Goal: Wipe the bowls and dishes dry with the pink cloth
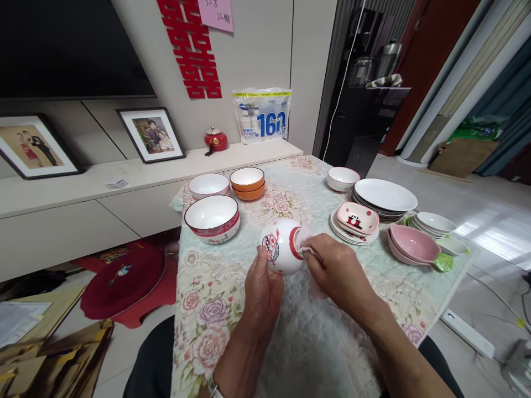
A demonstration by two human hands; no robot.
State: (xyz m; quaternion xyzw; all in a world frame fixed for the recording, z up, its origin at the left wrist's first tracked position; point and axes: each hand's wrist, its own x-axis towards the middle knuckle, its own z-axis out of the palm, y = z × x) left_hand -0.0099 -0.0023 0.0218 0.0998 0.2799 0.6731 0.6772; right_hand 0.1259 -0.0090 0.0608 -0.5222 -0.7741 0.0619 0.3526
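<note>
A white bowl (280, 237) with a red foot ring and a red and dark printed figure is held above the table, turned on its side with its base toward the right. My left hand (264, 290) grips it from below and the left, thumb on the outer wall. In my right hand (338, 265) a pale, thin cloth (304, 236) is bunched and pressed against the foot ring. Part of the cloth hangs below the fingers. The bowl's inside is hidden from view.
On the flowered tablecloth (211, 342), stacked bowls (212, 213) and orange bowls (248, 192) stand at left. At right are a white bowl (343, 179), white plates (385, 194), a pink square dish (357, 218), pink dishes (415, 243) and small bowls (435, 222). A red stool (124, 282) stands left.
</note>
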